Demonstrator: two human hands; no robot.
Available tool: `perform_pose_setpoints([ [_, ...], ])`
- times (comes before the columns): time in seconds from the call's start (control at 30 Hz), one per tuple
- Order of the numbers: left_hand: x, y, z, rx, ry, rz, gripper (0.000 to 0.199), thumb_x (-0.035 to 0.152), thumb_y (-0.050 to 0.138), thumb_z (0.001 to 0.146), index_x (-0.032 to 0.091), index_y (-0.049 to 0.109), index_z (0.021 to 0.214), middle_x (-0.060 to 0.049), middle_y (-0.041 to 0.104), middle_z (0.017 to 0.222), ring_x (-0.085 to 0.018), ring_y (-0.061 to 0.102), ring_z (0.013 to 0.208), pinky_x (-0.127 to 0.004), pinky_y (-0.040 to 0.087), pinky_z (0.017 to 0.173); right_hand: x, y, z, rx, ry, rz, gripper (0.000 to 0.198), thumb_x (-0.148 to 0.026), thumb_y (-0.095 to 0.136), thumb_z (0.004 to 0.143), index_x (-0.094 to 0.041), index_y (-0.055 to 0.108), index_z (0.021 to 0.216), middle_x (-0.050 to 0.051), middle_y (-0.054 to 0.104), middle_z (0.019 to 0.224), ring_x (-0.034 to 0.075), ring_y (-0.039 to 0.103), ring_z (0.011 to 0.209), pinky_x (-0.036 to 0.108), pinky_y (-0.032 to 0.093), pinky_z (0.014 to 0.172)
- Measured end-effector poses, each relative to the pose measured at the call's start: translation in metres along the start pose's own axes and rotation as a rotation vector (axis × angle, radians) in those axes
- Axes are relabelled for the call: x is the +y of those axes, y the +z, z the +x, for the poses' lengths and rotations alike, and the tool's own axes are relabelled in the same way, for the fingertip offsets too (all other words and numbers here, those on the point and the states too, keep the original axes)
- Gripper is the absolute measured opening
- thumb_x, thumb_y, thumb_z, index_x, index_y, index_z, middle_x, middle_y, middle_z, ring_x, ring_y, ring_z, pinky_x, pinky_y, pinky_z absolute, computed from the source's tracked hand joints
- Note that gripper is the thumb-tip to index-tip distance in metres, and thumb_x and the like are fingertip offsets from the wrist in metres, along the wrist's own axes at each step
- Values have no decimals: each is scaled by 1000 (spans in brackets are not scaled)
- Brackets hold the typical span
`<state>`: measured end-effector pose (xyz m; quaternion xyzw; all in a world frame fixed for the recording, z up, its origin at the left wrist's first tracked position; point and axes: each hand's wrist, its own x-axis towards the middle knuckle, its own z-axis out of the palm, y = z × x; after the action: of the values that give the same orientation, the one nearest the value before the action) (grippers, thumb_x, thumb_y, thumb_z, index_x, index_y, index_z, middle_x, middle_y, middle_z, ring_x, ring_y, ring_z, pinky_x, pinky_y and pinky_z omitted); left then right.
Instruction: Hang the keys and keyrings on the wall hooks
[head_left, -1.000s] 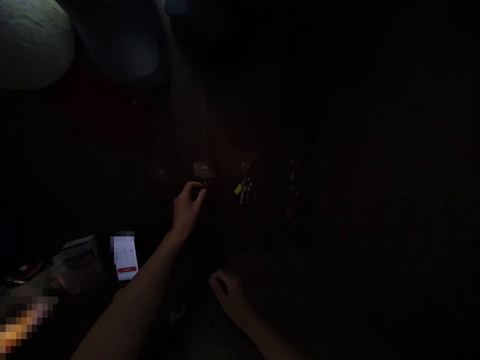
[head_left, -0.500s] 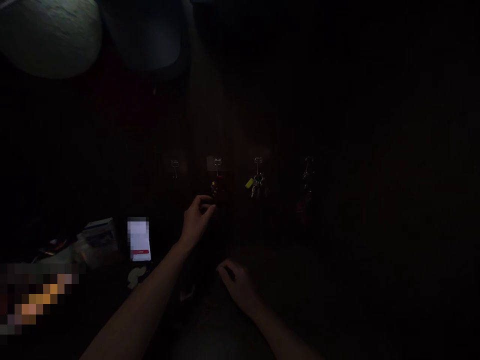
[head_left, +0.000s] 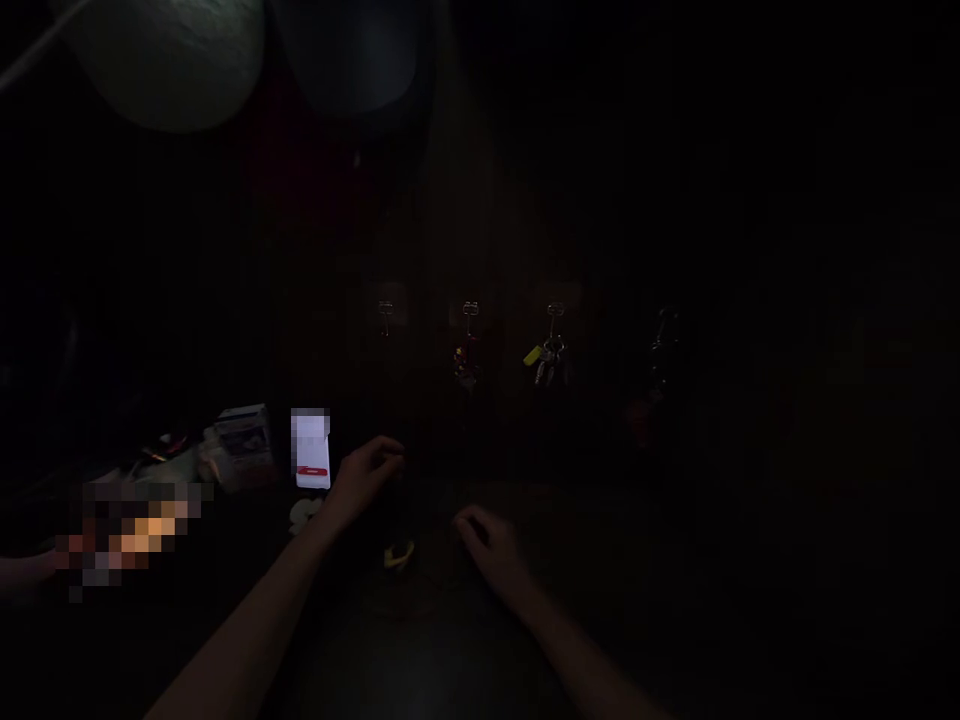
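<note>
against a nearly black wall (head_left: 499, 230), making out a row of faintly lit hooks (head_left: 386, 308). noting a dark bunch (head_left: 466, 367) with red and yellow bits, hanging from the second hook, probably for staying sorted and within reach. seeing keys (head_left: 549, 362) hanging from the third, with a yellow tag (head_left: 532, 356) sticking out, presumably for quick recognition. observing a dim hanging thing (head_left: 660, 355) farther right; failing to tell what kind.

holding left hand (head_left: 370, 472) out below the hooks, apart from the hung things, with fingers loosely bent and thumb near forefinger; seeing nothing gripped, but failing to tell whether fingertips are touching. holding right hand (head_left: 491, 550) lower, curled, with thumb near forefinger; failing to tell whether pinching anything; perhaps resting there for support.

spotting a small yellow-edged thing (head_left: 399, 555) lying between the forearms, clear of both hands. finding a lit phone (head_left: 311, 450) beside a box (head_left: 246, 445), perhaps facing the wearer for easy reading; failing to tell whether propped or flat.
</note>
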<state>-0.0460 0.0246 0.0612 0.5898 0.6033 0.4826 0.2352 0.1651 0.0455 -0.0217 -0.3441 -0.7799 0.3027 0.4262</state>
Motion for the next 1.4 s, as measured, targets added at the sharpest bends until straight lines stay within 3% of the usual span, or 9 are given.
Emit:
perform_pose_setpoints([
  [0.2,-24,-21,-13,79,-117,48,26,37,54,74,20,59,92,-3,69,78,-20,66,76,-29,49,69,-1,0,0,-19,-3,-8,24,-31,44,86,-19,61,76,2,65,76,15,60,73,24,41,68],
  [0.33,-38,-32,-21,116,-129,316,24,36,47,80,22,61,94,-4,70,94,-22,65,90,-31,47,77,-2,-1,0,-28,17,-24,25,-33,43,86,-19,62,76,2,65,75,16,60,73,24,42,67],
  [0.5,-51,-39,-32,43,-107,705,30,25,40,84,20,61,106,-8,68,106,-23,62,97,-32,45,80,-2,0,1,-38,28,-22,26,-35,43,86,-19,61,77,2,66,76,16,60,74,24,42,68],
  [0.77,-57,-40,-35,-23,-92,890,31,24,50,79,20,62,108,-10,67,106,-26,59,100,-33,42,80,1,1,1,-39,23,-13,24,-34,44,86,-20,62,77,1,66,77,15,60,75,25,43,69],
  [0.97,-59,-41,-35,-12,-72,938,24,32,49,81,20,67,91,-10,69,91,-26,61,88,-34,41,74,2,2,1,-40,35,-22,24,-34,44,86,-20,61,77,2,65,76,16,60,74,25,43,67],
  [1.07,-54,-42,-35,27,-74,837,22,33,48,81,19,65,80,-9,69,84,-25,62,81,-32,41,70,4,3,1,-46,42,-33,24,-34,44,86,-20,62,78,2,66,78,16,61,76,25,43,68],
  [1.23,-40,-31,-35,157,-169,366,19,39,49,78,24,61,78,-1,69,79,-21,64,78,-28,44,65,0,2,1,-60,25,-48,23,-31,43,86,-19,62,78,2,66,78,16,61,76,25,42,68],
  [1.4,-31,-10,-36,20,-244,-129,20,43,53,76,23,58,76,-1,69,78,-20,64,74,-28,48,63,-3,2,1,-62,-5,-57,23,-29,43,86,-19,61,77,2,65,76,16,61,75,24,42,68],
])
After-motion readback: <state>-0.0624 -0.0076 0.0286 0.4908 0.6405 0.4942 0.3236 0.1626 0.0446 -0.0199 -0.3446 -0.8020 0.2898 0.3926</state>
